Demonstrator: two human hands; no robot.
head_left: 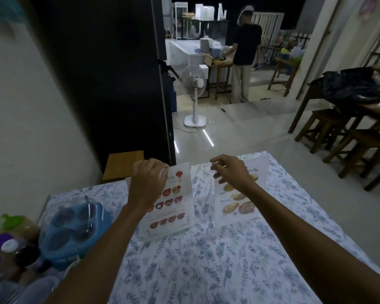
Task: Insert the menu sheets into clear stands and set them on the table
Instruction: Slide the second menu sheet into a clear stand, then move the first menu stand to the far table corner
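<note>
Menus sit inside both clear acrylic stands: left hand [148, 183] pinches red-dish stand [171, 200]; right hand [230, 170] open above yellow-dish stand [239, 207].

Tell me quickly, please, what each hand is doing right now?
Left hand: closed on the top edge of the left menu stand.
Right hand: open, fingers loosely curled, holding nothing, in front of the right menu stand.

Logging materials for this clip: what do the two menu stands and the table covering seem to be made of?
The left menu stand and right menu stand look like clear, glossy rigid plastic, probably acrylic: the printed sheets show through and the edges catch light. The table covering looks like a matte floral-print cloth or vinyl sheet; the picture cannot settle which.
</note>
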